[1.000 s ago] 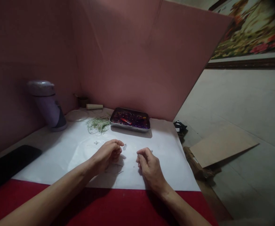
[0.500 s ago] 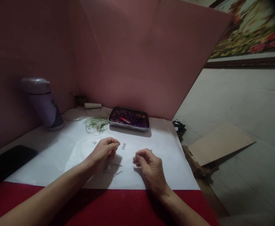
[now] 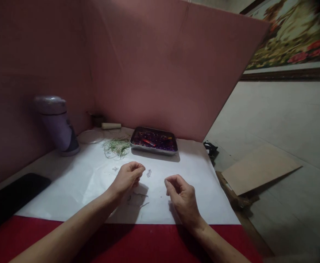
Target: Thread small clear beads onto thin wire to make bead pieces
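My left hand (image 3: 128,178) is closed in a pinch above the white sheet (image 3: 94,197); whatever its fingertips hold is too small to make out. Just right of those fingertips lies a small cluster of clear beads (image 3: 149,173), and a smaller group of beads (image 3: 115,168) lies to the left. Below the left hand, short thin dark strands (image 3: 141,194) show against its shadow; I cannot tell whether they touch the hand. My right hand (image 3: 183,197), a short gap to the right, has thumb and forefinger curled together, with anything between them indistinct. A tiny speck (image 3: 161,197) lies beside it.
A metal tray (image 3: 154,150) of purple beads holds a red tool. Left of it are tangled green thread (image 3: 116,147), a pale roll (image 3: 111,126) and a purple flask (image 3: 58,126). A dark flat object (image 3: 17,191) lies at left. Pink panels (image 3: 160,73) enclose the back.
The view has shifted slightly, moving the scene rightward and down. My right hand has drawn a little away from the left, its fingers more curled. The left hand keeps its pinch.
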Action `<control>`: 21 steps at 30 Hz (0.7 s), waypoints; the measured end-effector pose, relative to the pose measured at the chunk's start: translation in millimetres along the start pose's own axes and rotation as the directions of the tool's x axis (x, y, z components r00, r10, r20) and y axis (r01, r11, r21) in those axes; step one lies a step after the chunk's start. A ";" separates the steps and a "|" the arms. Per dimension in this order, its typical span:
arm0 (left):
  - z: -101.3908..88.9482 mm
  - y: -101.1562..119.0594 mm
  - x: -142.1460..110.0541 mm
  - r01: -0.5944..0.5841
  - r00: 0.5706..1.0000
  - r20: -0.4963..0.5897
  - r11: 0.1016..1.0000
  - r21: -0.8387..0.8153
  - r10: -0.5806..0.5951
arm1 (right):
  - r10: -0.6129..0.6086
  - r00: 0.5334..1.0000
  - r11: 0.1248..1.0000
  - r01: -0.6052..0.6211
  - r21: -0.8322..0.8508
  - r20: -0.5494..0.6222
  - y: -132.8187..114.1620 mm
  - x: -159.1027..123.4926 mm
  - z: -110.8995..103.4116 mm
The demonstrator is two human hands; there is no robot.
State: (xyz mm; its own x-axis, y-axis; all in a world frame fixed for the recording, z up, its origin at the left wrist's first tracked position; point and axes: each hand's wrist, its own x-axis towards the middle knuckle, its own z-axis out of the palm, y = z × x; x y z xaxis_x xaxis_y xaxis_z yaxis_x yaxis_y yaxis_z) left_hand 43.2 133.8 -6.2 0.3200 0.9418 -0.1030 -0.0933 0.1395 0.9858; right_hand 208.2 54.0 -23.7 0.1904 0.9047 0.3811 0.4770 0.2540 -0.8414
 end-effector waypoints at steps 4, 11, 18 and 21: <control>-1.5 -1.3 1.4 -0.004 1.000 -0.004 0.999 -0.035 0.004 | -0.013 1.000 1.000 0.013 -0.013 0.002 0.2 0.6 -0.9; -3.6 -2.2 2.5 -0.036 0.999 -0.006 0.999 -0.036 0.036 | -0.036 0.999 0.999 0.035 -0.037 -0.020 7.0 1.9 -0.1; -5.8 -1.3 3.0 -0.048 0.999 -0.022 0.999 0.020 0.049 | -0.083 0.995 0.996 0.081 -0.044 -0.048 5.6 1.6 -0.8; -3.9 1.0 0.2 -0.052 0.998 -0.039 0.993 0.102 0.057 | -0.087 0.995 0.995 0.085 -0.050 -0.040 4.6 1.2 -0.7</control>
State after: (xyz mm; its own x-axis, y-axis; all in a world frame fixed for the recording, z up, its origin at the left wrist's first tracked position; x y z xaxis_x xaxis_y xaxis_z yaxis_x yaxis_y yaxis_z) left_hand 39.6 135.3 -5.8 0.2767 0.9595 -0.0522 -0.0129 0.0581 0.9982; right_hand 211.2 56.0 -26.8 0.1823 0.8647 0.4680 0.5338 0.3127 -0.7857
